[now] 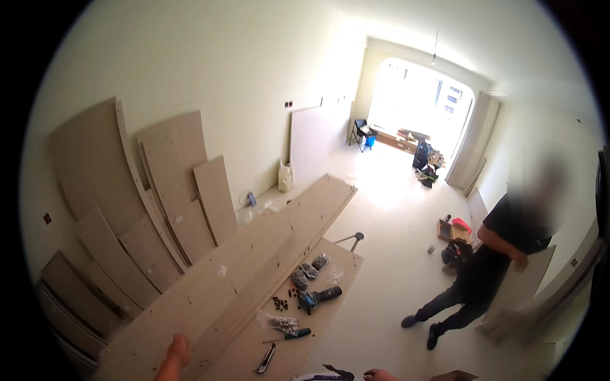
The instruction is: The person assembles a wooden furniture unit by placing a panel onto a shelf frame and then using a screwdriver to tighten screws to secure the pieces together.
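Observation:
My left hand [180, 350] is over the near end of a long beige panel [222, 270], its fingers curled closed. Anything inside them is hidden. Small pins stand up in rows along this panel, which lies on a board. At the bottom edge, only part of my right hand [380, 374] shows, with its fingers mostly cut off. A utility knife [265, 358], a screwdriver [298, 334] and a cordless drill [318, 298] lie on the board to the right of the panel. Around them are dark round fittings [280, 304] and plastic bags of small hardware [309, 272].
Cut panels [171, 165] lean along the left wall. A person [489, 254] in dark clothes stands at the right, one hand on an upright board [524, 286]. Tools and an open box [452, 230] sit on the floor. A folding chair [363, 132] stands near the window.

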The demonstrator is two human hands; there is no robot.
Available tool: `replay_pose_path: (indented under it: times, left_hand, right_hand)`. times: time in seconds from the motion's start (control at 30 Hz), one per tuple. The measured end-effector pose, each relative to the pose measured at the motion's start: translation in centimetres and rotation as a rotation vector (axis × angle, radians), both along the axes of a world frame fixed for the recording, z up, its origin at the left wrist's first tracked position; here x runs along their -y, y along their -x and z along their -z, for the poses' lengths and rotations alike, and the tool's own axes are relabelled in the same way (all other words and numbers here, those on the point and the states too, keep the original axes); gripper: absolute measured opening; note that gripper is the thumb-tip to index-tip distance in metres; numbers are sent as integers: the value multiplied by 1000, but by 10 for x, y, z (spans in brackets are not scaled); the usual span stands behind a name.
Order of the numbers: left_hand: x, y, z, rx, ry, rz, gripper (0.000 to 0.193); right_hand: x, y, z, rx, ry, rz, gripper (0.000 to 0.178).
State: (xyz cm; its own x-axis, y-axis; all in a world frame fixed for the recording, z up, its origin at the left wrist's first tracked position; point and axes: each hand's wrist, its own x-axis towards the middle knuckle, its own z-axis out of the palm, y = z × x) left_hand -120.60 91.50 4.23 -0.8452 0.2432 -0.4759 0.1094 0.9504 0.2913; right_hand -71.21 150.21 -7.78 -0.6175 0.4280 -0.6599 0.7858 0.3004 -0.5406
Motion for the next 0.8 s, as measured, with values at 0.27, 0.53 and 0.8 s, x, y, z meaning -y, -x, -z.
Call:
replay_pose_path:
  times: [0.27, 0.53, 0.8]
  left_hand:
    - [-17, -232, -48, 489, -357, -486, 53]
    - [-15, -444, 3, 469, -657, -155, 57]
    - [51, -540, 79, 238, -381, 114, 98]
  right_hand:
    - [48, -96, 34, 74, 130, 92, 38]
    - [86, -292, 120, 269, 172, 63, 35]
    - [192, -394, 66, 278, 295, 319, 30]
